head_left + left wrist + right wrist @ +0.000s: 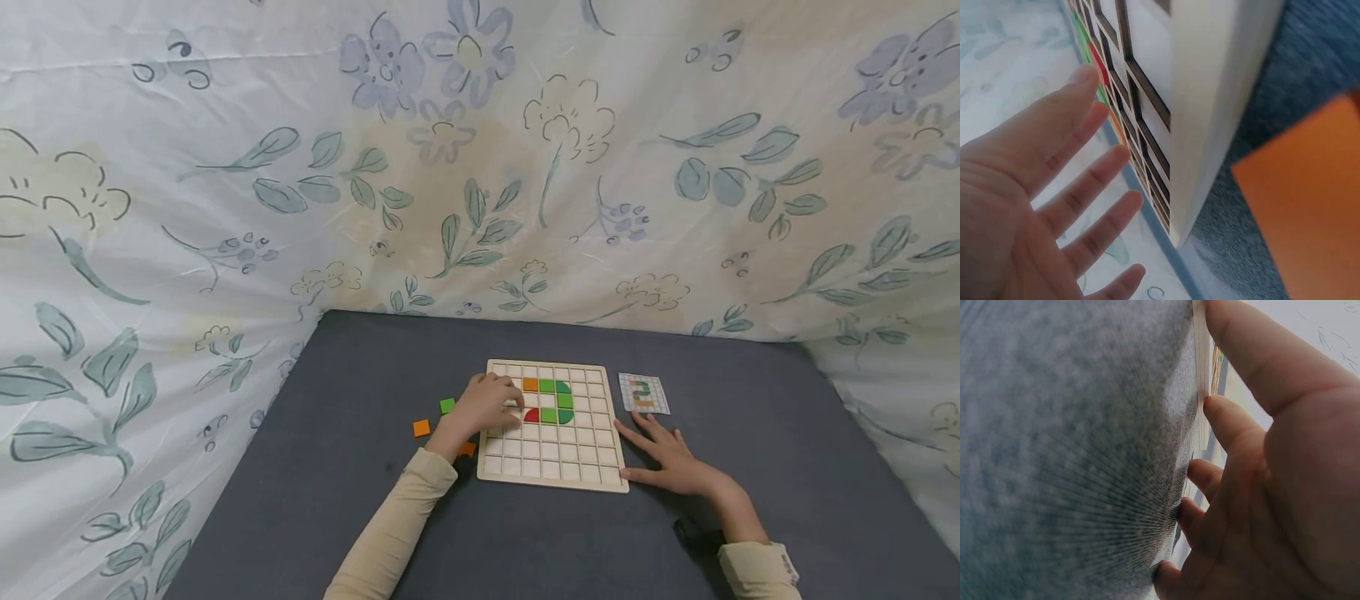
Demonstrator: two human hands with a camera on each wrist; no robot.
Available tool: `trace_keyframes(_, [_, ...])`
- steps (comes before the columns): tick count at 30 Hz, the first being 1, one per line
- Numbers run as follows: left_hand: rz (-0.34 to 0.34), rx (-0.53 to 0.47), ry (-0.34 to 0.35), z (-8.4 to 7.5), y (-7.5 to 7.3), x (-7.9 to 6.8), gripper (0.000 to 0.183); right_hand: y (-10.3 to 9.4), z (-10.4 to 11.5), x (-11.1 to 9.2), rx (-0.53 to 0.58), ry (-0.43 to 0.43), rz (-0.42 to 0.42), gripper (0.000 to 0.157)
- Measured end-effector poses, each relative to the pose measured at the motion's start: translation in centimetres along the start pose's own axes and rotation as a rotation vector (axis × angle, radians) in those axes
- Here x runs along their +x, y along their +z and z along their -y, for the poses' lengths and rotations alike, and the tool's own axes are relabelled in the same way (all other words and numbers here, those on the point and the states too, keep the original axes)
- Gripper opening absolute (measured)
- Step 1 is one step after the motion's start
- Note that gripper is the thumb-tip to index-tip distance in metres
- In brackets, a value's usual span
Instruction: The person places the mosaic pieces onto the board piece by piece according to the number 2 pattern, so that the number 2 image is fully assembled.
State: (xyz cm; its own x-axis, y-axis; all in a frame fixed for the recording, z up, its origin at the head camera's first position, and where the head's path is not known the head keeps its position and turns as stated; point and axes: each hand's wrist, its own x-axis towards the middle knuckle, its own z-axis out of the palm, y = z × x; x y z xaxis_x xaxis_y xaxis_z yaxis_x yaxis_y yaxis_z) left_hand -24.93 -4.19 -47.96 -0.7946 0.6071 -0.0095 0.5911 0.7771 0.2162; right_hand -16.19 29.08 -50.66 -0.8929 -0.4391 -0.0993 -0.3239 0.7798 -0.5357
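A pale wooden grid board [551,475] lies on the dark table. Set in its cells are a red tile [531,415] with a rounded edge, an orange square tile [531,384] and several green tiles [565,401], some with rounded corners. Over the board's left side, my left hand [489,402] has its thumb and index fingertips right beside the red tile [1099,64]; whether they touch it I cannot tell. Its other fingers are spread and hold nothing. My right hand [675,462] rests with fingers spread, thumb and index fingertips against the board's right edge.
Left of the board lie a loose orange tile [422,428], a green tile [447,406] and another orange tile [467,449] partly behind the left wrist. A small printed pattern card [643,393] lies beyond the right hand. Flowered cloth [480,208] hangs behind the table.
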Motion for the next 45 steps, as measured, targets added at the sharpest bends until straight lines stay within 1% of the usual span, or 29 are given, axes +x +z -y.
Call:
trace_keyframes(7, [-0.001, -0.067, -0.047, 0.6, -0.3, -0.8, 0.021, 0.0, -0.1, 0.0, -0.001, -0.003, -0.005, 0.076])
trace_keyframes(16, [-0.039, -0.104, -0.045, 1.9, -0.6, -1.8, 0.021, 0.1, -0.2, 0.1, -0.003, -0.013, -0.005, 0.076])
trace_keyframes(23, [-0.060, -0.165, -0.080, 3.0, -0.7, -2.5, 0.024, 0.0, -0.2, 0.1, 0.000, 0.003, -0.002, 0.076])
trace_keyframes(26, [-0.064, -0.171, -0.094, 3.3, -0.9, -2.7, 0.025, 0.0, -0.2, 0.1, 0.002, 0.002, -0.002, 0.076])
trace_keyframes(34, [-0.068, -0.160, -0.141, 4.4, -0.6, -3.2, 0.026, 0.1, -0.2, 0.1, 0.006, -0.001, -0.002, 0.076])
trace_keyframes(38, [-0.082, -0.153, -0.151, 5.0, -0.5, -3.6, 0.026, 0.1, -0.2, 0.1, 0.005, -0.002, -0.004, 0.076])
trace_keyframes(45, [-0.089, -0.172, -0.180, 5.9, -0.9, -4.1, 0.027, 0.2, -0.3, 0.1, -0.007, 0.003, -0.011, 0.076])
